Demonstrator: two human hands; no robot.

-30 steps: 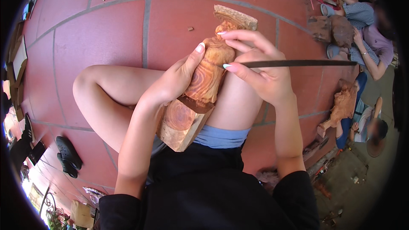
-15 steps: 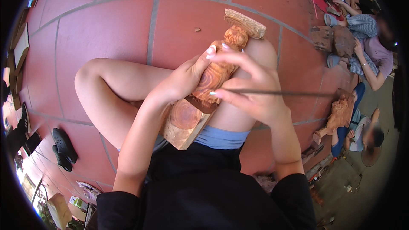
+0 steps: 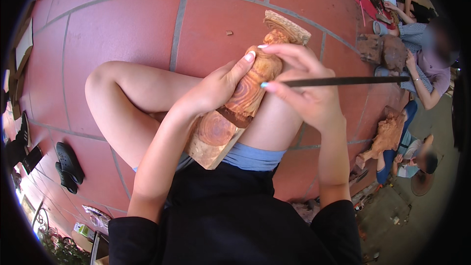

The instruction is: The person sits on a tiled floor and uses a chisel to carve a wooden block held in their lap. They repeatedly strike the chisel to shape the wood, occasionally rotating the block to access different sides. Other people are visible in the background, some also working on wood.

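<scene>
A carved wooden statue (image 3: 252, 91) lies slanted across my lap, its squared base toward my body and a rough slab at its far end. My left hand (image 3: 216, 88) is closed around its middle from the left, thumb pressed along the top. On its other side my right hand (image 3: 316, 100) is closed on a long, thin, dark file (image 3: 353, 81), which sticks out to the right. The right fingertips reach the figure near its narrow neck. The file's inner end is hidden by the fingers, so I cannot tell whether it touches the wood.
Red floor tiles (image 3: 122, 29) surround my bare legs. Black clogs (image 3: 69, 162) lie to the left. On the right, people sit near a dark wood block (image 3: 380, 51) and a large reddish carving (image 3: 385, 135). A wood chip (image 3: 229, 33) lies ahead.
My right hand has moved up and to the right along the statue, and the file has shifted with it, its broad face now showing more. My left hand keeps its hold.
</scene>
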